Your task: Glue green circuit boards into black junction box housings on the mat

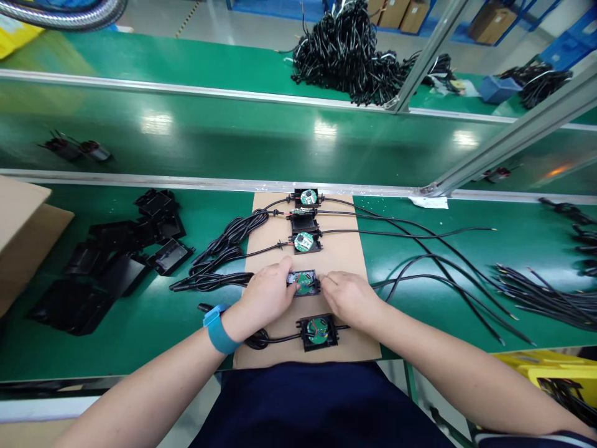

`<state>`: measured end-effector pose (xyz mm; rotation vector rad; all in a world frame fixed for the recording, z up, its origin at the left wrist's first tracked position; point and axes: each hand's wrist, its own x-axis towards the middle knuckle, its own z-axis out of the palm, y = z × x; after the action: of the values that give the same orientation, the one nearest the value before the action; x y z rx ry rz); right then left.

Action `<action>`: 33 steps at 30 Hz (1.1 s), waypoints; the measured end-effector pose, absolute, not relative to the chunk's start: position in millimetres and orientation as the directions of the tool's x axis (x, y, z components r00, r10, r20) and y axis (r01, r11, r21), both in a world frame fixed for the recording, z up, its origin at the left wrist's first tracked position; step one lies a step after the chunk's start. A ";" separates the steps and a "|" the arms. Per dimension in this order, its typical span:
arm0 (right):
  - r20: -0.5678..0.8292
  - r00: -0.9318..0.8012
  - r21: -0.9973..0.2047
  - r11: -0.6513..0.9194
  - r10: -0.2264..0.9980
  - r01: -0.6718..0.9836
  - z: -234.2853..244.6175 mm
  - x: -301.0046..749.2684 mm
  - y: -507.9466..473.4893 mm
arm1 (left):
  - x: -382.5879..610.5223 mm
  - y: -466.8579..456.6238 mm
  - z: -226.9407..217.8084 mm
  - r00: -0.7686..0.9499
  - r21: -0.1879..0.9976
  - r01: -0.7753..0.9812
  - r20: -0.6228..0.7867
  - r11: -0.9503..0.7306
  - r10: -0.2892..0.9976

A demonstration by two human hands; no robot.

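On a cardboard sheet (336, 255) lies a column of several small black plastic housings with green circuit boards. My left hand (270, 289) grips the left end of one housing (304, 283), its thumb at the edge of the green board inside. At that housing's right end, my right hand (352, 298) has its fingers pinched together where a black cable leaves; what is between the fingertips is hidden. Nearer to me sits another housing (319, 331) with red wires over its board. Farther off are a housing with a round board (304, 241) and one more (308, 197) at the back.
Loose black housings (116, 267) are piled on the left, beside a cardboard box (28, 242). Coiled black cable (224, 249) lies left of the sheet. Cable ends (550, 295) spread over the green table (420, 317) rightward. A metal frame (504, 134) stands behind.
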<state>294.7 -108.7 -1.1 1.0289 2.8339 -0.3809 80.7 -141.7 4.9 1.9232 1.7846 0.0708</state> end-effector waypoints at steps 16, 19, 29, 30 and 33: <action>-0.086 -0.856 -0.058 0.855 0.510 0.515 20.8 295.1 -105.3 | 82.2 -144.7 0.7 0.147 0.389 0.920 -0.232 -0.047 0.961; -0.024 -0.873 -0.113 0.866 0.488 0.487 12.0 301.8 -109.2 | 81.8 -145.0 0.4 0.152 0.397 0.916 -0.222 -0.053 0.963; -0.159 -0.899 -0.057 0.905 0.408 0.421 7.1 272.6 -113.7 | 80.7 -143.4 1.6 0.162 0.432 0.901 -0.239 -0.045 0.957; -0.139 -0.902 -0.068 0.905 0.408 0.420 5.5 272.0 -113.4 | 80.8 -143.7 1.8 0.158 0.430 0.902 -0.242 -0.040 0.957; -0.052 -0.890 -0.134 0.880 0.453 0.456 -2.3 276.4 -113.7 | 78.2 -147.7 5.0 0.155 0.431 0.901 -0.243 -0.037 0.958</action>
<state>276.4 -113.7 -2.3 0.7318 3.0269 -0.2235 78.2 -147.7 5.0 1.9545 1.7633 0.1533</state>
